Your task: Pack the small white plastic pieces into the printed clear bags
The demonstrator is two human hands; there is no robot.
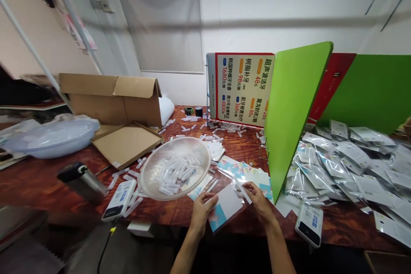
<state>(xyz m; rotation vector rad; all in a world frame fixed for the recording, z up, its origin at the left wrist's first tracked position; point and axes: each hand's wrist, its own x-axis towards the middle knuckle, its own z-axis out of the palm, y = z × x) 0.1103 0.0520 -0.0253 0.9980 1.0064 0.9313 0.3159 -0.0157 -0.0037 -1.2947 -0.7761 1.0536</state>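
Observation:
My left hand [203,210] pinches the left edge of a clear plastic sleeve with a white and blue printed card [229,202] in it, held over the table's front edge. Between the fingers of my right hand [258,200] is a slim white strip [243,192], tilted across the card's upper right corner. Whether the strip is inside the sleeve or only in front of it I cannot tell. Behind my hands lie more blue and white printed cards [253,174]. A translucent oval basket [146,180] holding many small clear white tubes [180,173] stands to the left.
A green board [295,107] stands upright right of my hands, with a heap of filled clear packets [362,162] beyond it. On the left are a steel bottle [85,184], a white device [120,199] and a cardboard box [112,100]. Another white device [310,222] lies front right.

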